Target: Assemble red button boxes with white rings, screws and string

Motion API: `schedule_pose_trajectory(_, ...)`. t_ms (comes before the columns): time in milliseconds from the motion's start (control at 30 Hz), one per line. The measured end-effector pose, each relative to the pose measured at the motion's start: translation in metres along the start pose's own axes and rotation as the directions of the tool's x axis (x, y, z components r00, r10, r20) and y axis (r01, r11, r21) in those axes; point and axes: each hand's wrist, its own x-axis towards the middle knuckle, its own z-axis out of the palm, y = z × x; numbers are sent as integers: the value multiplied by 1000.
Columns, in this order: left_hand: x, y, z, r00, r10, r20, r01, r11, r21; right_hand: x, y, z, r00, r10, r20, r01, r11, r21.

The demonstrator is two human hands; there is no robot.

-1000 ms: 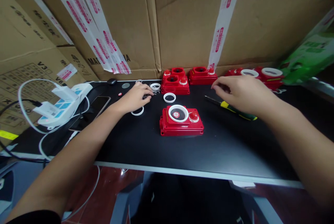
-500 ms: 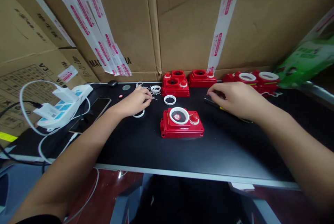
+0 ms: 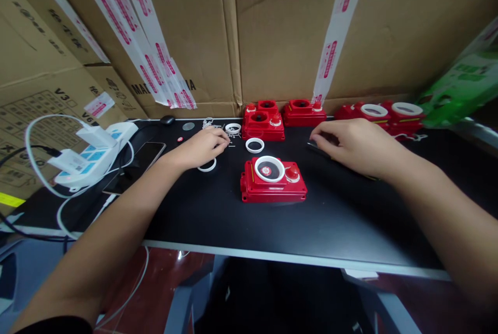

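Observation:
A red plastic box [image 3: 273,186] with a white ring and a red button on top lies in the middle of the black table [image 3: 334,220]. My left hand [image 3: 200,148] rests left of it, fingertips pinched together at a scatter of small screws [image 3: 230,138]; what they pinch is too small to see. A loose white ring [image 3: 206,166] lies under that hand. My right hand [image 3: 352,144] lies curled over a screwdriver, whose dark tip [image 3: 311,144] pokes out at the fingertips. Its handle is hidden.
More white rings [image 3: 254,144] [image 3: 232,127] lie near stacked red boxes [image 3: 263,122] at the cardboard wall [image 3: 280,33]; further red boxes [image 3: 389,113] stand at the right. A power strip with chargers [image 3: 93,153], a phone [image 3: 136,164] and cables occupy the left. A green bag [image 3: 462,82] hangs at the right.
My right hand has come down over the screwdriver and now hides its yellow and green handle. My left hand has stayed at the screws.

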Motion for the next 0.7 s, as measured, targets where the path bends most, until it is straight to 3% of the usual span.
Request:
schedule_pose_trajectory(233, 8, -5, 11, 983, -114, -142, 105, 992, -69, 0, 0, 2, 1000, -6, -6, 6, 1000, 1)
schedule_pose_trajectory(533, 17, -5, 32, 958, -160, -239, 136, 984, -115, 1, -3, 5, 998, -49, -26, 48, 999, -23)
schedule_pose_trajectory(700, 22, 1, 34, 940, -166, -299, 134, 983, -127, 0, -5, 4, 997, -63, -42, 63, 998, 3)
